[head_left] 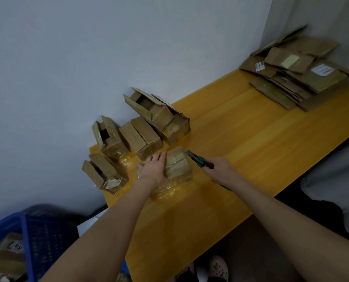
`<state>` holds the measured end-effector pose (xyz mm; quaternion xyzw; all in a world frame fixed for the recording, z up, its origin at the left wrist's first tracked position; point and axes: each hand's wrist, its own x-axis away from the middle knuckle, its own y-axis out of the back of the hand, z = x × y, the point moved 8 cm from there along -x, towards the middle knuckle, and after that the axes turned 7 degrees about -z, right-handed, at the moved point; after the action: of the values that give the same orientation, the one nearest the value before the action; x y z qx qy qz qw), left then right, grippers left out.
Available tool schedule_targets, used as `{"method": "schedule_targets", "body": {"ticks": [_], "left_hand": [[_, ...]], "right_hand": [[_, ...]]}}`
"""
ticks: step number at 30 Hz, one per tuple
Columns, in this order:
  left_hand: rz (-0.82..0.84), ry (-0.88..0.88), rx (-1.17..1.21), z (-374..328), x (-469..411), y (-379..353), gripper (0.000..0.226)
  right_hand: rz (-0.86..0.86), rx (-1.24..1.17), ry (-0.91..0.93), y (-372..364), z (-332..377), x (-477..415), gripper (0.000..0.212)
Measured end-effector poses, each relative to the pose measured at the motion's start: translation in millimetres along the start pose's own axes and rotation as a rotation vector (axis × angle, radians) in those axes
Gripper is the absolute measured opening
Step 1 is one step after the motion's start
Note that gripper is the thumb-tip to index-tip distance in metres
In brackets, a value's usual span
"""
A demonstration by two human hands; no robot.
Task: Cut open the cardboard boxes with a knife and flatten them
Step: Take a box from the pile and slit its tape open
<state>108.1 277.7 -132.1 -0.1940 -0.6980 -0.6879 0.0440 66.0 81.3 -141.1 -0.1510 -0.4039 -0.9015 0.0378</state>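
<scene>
Now the left hand (153,167) lies flat, fingers straight, on the taped box (178,164) on the worktop (251,139); right hand (219,169) grips the knife (197,159) at its edge. Eleven o'clock: several boxes (143,137) wait. Two o'clock: flattened pile (297,74). Roughly halfway, I'd judge.

Taped brown box (178,164) on table, green-handled knife (198,159) blade beside it

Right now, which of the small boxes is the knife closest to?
The taped box that the left hand rests on; the knife in the right hand points at its far right corner. The other boxes stand back by the wall.
</scene>
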Motion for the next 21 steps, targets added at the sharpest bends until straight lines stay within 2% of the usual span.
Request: {"method": "schedule_targets", "body": {"ticks": [15, 21], "left_hand": [[0.046, -0.011, -0.040, 3.0, -7.3, -2.6, 0.116], [0.062, -0.037, -0.049, 3.0, -8.1, -2.9, 0.117]], "right_hand": [[0.083, 0.093, 0.005, -0.1, -2.0, 9.3, 0.033], [0.107, 0.152, 0.003, 6.4, -2.8, 14.6, 0.038]]}}
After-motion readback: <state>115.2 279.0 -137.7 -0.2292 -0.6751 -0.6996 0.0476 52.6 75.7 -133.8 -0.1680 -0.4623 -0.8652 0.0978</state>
